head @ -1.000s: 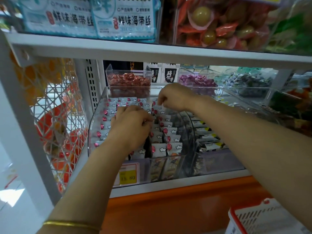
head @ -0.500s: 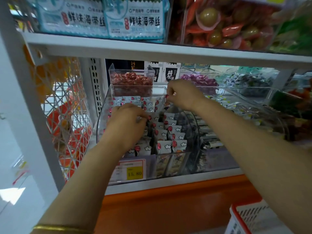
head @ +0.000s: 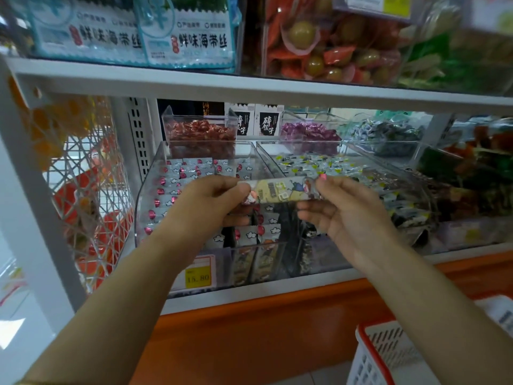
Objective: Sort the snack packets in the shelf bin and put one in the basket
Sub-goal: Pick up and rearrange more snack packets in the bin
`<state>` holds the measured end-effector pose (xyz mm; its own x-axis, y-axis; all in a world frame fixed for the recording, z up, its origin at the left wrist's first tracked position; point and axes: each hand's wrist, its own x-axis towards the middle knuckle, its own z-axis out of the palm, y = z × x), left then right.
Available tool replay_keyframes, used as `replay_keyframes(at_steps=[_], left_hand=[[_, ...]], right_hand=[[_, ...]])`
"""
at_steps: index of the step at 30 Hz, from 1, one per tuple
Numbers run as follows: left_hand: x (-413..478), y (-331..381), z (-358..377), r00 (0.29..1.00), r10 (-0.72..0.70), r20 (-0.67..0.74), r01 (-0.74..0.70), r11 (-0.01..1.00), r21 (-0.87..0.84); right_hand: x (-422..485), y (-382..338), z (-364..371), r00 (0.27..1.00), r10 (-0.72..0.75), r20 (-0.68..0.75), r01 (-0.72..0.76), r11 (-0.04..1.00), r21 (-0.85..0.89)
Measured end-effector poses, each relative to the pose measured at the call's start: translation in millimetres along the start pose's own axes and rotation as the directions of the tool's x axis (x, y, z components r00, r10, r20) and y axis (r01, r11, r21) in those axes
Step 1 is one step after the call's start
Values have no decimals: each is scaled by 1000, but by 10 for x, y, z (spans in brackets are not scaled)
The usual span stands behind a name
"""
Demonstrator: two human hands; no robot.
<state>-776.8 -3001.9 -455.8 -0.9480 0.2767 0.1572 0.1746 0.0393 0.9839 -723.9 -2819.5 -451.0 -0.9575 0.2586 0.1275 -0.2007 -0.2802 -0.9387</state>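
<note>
A long yellowish snack packet (head: 280, 191) is stretched level between both hands, in front of the clear shelf bin (head: 144, 207). My left hand (head: 211, 209) pinches its left end. My right hand (head: 344, 215) pinches its right end with thumb and forefinger, the other fingers loosely spread. Inside the bin lie rows of grey packets with red dots (head: 177, 179). The white basket with a red rim (head: 388, 354) stands at the lower right, below my right forearm.
Another clear bin (head: 394, 195) of grey and yellow packets sits to the right. Bins of red (head: 200, 132) and purple (head: 308, 134) sweets stand behind. A shelf board (head: 249, 87) hangs overhead. A yellow price tag (head: 197, 277) is on the front. A wire mesh panel (head: 86, 190) stands left.
Both hands have come out of the bin toward me and now hold one long packet between them. The view has shifted left, showing more of the basket.
</note>
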Motion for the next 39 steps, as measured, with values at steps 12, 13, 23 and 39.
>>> replay_keyframes(at_steps=[12, 13, 23, 39], left_hand=[[12, 23, 55, 989, -133, 68, 148, 929, -338], [7, 34, 56, 987, -132, 90, 156, 914, -374], [-12, 64, 73, 984, -173, 40, 166, 820, -548], [-65, 34, 53, 995, 8, 103, -1, 998, -63]], right_hand=[[-23, 91, -196, 985, 172, -30, -156, 944, 290], [-18, 92, -189, 982, 184, -45, -161, 934, 318], [-17, 104, -183, 990, 76, -116, -44, 965, 259], [-9, 233, -112, 982, -190, -6, 187, 970, -152]])
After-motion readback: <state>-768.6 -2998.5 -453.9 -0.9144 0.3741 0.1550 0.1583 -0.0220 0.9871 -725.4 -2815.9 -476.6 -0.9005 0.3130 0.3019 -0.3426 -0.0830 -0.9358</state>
